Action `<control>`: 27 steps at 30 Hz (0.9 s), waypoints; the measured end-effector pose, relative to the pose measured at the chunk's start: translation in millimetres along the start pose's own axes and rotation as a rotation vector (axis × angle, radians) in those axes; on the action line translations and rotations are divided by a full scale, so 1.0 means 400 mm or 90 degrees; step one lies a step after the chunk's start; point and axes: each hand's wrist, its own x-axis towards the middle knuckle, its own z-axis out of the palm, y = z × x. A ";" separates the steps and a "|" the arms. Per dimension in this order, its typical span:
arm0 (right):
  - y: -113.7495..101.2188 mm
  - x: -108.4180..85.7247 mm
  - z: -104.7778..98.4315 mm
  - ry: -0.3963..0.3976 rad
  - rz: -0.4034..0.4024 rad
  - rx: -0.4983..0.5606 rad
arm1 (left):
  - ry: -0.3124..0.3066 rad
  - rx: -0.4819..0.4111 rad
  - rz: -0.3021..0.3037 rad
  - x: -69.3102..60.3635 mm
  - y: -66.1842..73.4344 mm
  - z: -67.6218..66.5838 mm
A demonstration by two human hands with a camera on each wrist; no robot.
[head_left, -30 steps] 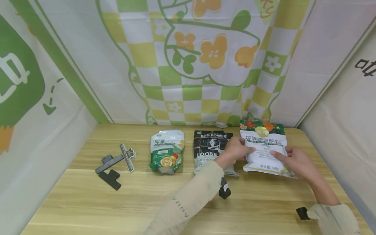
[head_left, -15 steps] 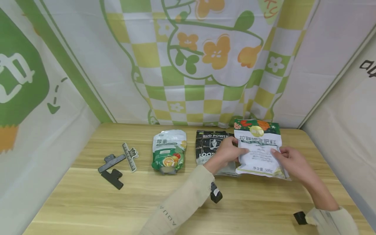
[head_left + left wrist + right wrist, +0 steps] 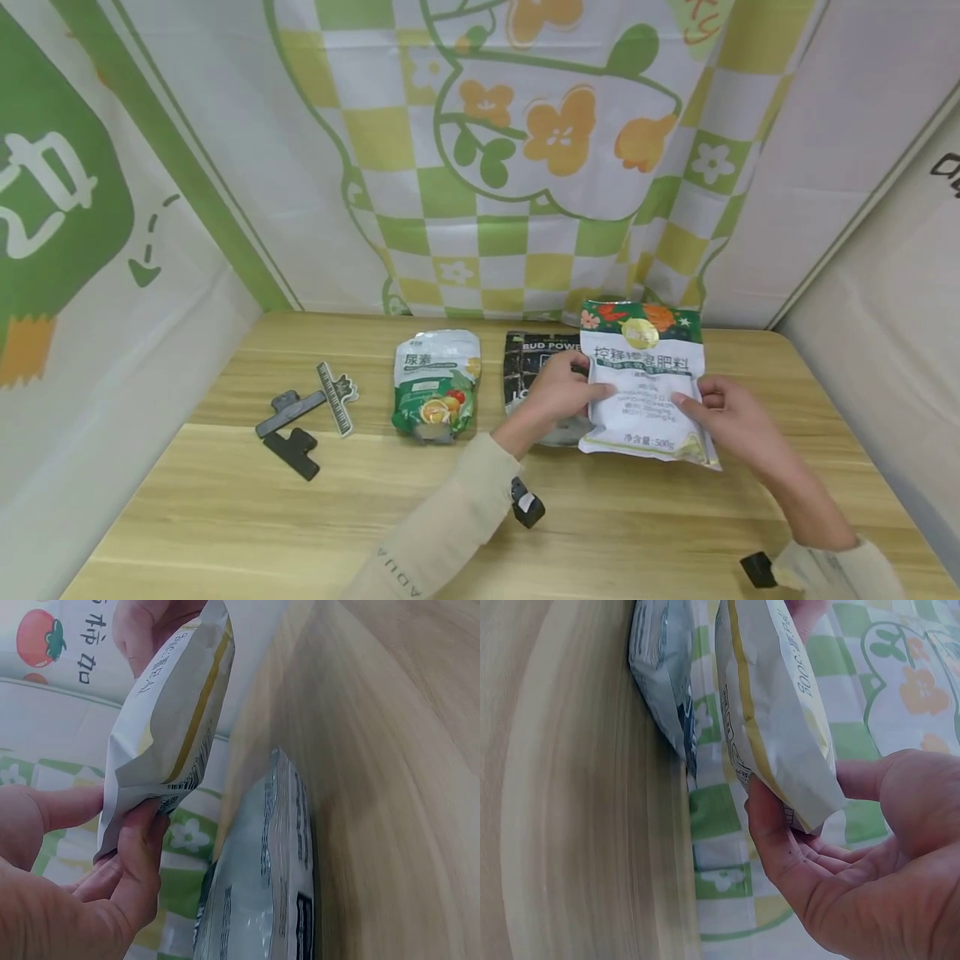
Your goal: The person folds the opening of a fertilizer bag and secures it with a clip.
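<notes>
Both hands hold a white fertilizer bag with a green floral top band, one at each side edge. My left hand pinches its left edge, thumb on the front and fingers behind. On the opposite edge my right hand grips it the same way. Both wrist views show the bag raised off the table. Behind the left hand lies a black and grey bag marked BUD POWER, partly covered by the white one. Farther left lies a green and white bag with fruit pictures.
On the left of the wooden table lie a dark grey clip, a black clip and a patterned clip close together. A checked curtain hangs at the table's back edge.
Both hands have carried the white fertilizer bag leftward, so it now covers more of the black and grey bag. The view has shifted slightly. The clips stay put.
</notes>
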 end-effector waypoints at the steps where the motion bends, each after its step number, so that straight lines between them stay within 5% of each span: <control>1: -0.002 -0.001 0.004 0.000 0.000 -0.001 | 0.000 0.007 0.000 -0.005 0.000 -0.007; 7: -0.017 -0.012 0.028 -0.005 -0.002 0.013 | 0.004 0.045 0.022 -0.031 -0.008 -0.044; 27: -0.063 -0.056 0.093 -0.039 -0.051 0.080 | 0.017 0.036 0.065 -0.120 -0.042 -0.130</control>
